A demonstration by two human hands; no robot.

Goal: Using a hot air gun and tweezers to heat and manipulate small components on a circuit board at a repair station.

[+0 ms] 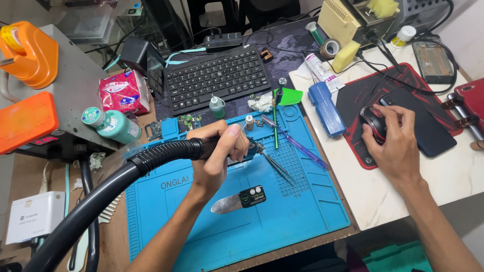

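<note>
The left hand (218,153) is closed around the handle of a hot-air wand (201,149) whose ribbed black hose (116,184) runs off toward the lower left, out of frame; the grip is clamped on that handle, thumb on top. The wand's nozzle is mostly hidden behind the fingers, so what it points at cannot be made out. Just below the grip, on the blue work mat (302,211), lies a flat metal spatula (237,200) with a black handle. Just right of the grip, tweezers (277,166) rest on the mat's gridded part, with a purple tool (297,143) beyond them.

Well apart to the right, the right hand (396,146) lies over a black mouse (374,123) on a red pad (363,100), fingers curled onto it; beside it sits a dark phone (428,128). Above the left grip, a black keyboard (217,78) sits at the back of the desk (373,194).
</note>
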